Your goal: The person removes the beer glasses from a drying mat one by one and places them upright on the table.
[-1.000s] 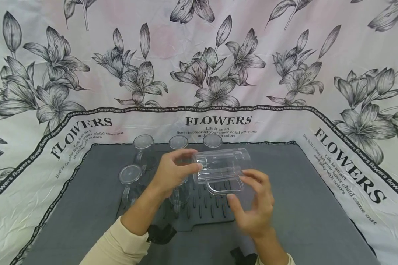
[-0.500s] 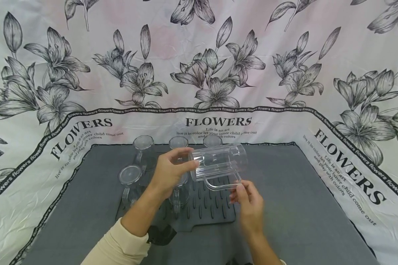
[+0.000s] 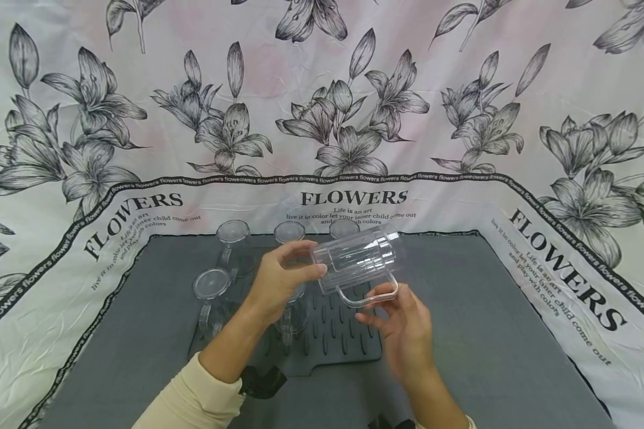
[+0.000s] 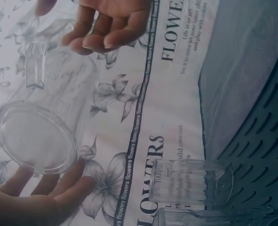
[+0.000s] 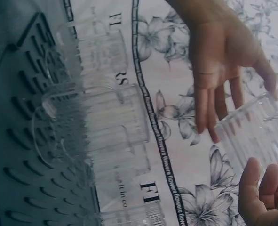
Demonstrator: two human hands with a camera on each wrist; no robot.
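A clear ribbed mug (image 3: 356,259) is held on its side above the drying mat, its handle hanging low. My left hand (image 3: 281,283) grips the mug's base end, thumb in front and fingers behind. Beside the handle is my right hand (image 3: 405,330), fingers loosely bent and apart; some fingertips lie behind the handle, and contact is hard to tell. In the left wrist view the mug's round base (image 4: 35,136) faces the camera, with the left fingers under it. The right wrist view shows the right fingertips (image 5: 270,186) close to the mug's wall.
Several similar clear mugs stand on the dark ridged drying mat (image 3: 343,353), among them a front-left mug (image 3: 211,286) and a back-left mug (image 3: 233,238). The grey table (image 3: 494,333) ends at a white flower-printed cloth (image 3: 354,149) behind.
The right hand closed on the handle's end, then loosened and now lies spread beside it. The mug's far end has tilted upward. My left hand keeps its grip with little movement.
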